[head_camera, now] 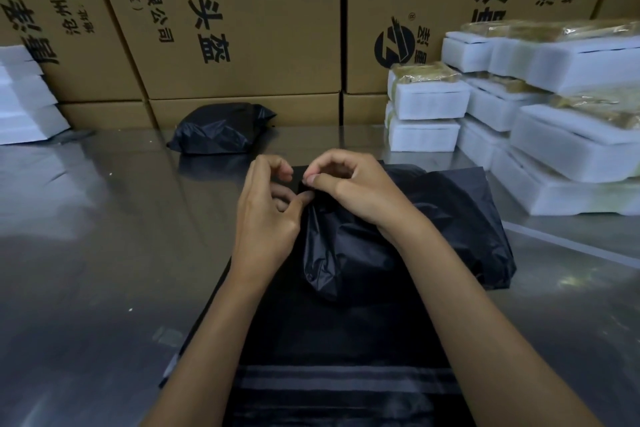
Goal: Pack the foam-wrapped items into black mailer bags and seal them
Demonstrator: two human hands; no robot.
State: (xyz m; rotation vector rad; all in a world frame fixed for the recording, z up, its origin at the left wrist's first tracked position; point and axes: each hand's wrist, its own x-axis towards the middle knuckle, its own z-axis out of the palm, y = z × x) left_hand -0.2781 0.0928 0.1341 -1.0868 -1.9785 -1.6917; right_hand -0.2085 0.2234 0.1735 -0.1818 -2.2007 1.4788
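A wall of tall brown cardboard cartons (242, 21) printed with black characters stands along the far edge of the shiny steel counter (86, 253). On the counter's right side rise stacks of white foam-wrapped items (540, 107) bound with yellowish tape; a smaller pile of white foam blocks (24, 97) sits at far left. In the middle, nearest the person, a filled, crumpled black plastic mailer bag (415, 236) lies on a flat pile of black mailer bags (329, 357). A sealed black mailer bag (221, 128) rests against the cartons. The right hand (349, 187) pinches the filled bag's far edge between thumb and curled fingers. The left hand (266, 215), fingers curled, pinches the same edge just beside it.
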